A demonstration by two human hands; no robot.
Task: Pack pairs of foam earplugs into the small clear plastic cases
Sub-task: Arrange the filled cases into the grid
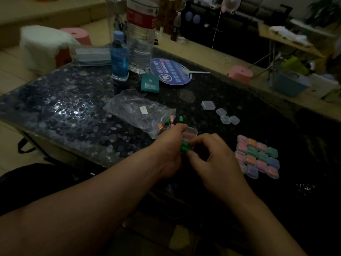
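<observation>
My left hand [168, 152] holds a small clear case [190, 134] with its lid swung open. Two green earplugs [185, 146] sit at the case's lower half, and my right hand [212, 156] pinches them with thumb and fingertips. A clear plastic bag [138, 111] lies just beyond my hands, with loose green, pink and orange earplugs [170, 121] at its mouth. To the right, several filled cases [257, 157] lie in a tight block. Several empty closed cases [224, 114] rest farther back.
The dark speckled table [64, 111] carries a small blue bottle [119, 56], a large water bottle [141, 39], a green packet [150, 85] and a blue hand fan [170, 72]. A clear box [91, 55] stands at the far edge. Pink stools [240, 73] stand beyond.
</observation>
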